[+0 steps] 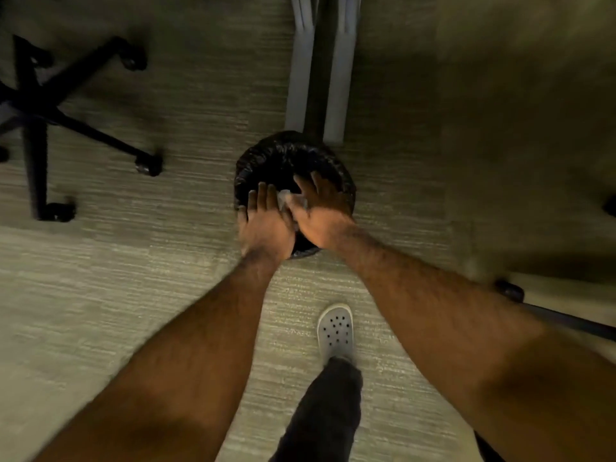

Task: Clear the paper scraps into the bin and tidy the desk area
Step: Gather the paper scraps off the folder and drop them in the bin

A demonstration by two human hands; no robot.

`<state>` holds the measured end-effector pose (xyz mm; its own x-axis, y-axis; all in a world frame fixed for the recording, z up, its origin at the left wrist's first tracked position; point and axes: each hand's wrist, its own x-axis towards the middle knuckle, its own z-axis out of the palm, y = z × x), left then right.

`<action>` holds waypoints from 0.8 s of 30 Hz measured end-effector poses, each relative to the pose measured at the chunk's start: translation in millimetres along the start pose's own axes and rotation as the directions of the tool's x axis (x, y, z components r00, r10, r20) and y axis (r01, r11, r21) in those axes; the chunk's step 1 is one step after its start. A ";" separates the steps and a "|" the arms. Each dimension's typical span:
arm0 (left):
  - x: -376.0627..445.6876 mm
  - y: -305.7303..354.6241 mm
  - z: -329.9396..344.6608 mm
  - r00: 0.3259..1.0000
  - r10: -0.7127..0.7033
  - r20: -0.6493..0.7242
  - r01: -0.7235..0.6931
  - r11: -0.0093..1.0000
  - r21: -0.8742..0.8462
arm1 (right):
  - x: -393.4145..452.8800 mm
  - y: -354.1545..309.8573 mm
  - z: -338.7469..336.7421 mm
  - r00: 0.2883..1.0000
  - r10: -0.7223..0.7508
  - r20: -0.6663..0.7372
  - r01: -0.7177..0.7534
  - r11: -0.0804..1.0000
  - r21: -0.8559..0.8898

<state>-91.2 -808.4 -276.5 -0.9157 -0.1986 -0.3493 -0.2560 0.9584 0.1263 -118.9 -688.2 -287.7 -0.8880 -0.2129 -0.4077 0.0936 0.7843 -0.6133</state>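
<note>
A round bin lined with a black bag stands on the carpet below me. Both my hands hover over its mouth. My left hand is flat with its fingers straight and together. My right hand lies beside it, fingers spread and angled left. A pale paper scrap shows between the two hands, pressed against my right palm. The picture is blurred, so the grip on the scrap is unclear. The inside of the bin is dark and mostly hidden by my hands.
Two grey desk legs stand just beyond the bin. A black wheeled chair base sits at the left, and another chair's leg and caster at the right. My foot in a white clog is on the carpet.
</note>
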 end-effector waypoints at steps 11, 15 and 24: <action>-48.7 61.6 -53.3 0.990 0.140 0.031 -0.140 0.990 -0.002 | -74.1 -1.9 -93.8 0.997 -0.050 -0.056 0.050 0.999 -0.002; -63.5 117.4 -71.6 0.958 0.268 0.097 -0.273 0.961 0.041 | -115.8 12.5 -139.4 0.996 0.002 -0.095 -0.001 1.000 0.013; -149.1 263.1 -133.9 0.857 0.499 0.129 -0.495 0.867 -0.062 | -220.5 79.8 -263.9 0.933 0.248 -0.262 -0.232 0.969 0.088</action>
<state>-63.6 -554.1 -66.8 -0.8726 0.3342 -0.3562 0.2122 0.9162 0.3398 -34.5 -424.9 -68.2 -0.9231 0.1482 -0.3549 0.3365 0.7580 -0.5588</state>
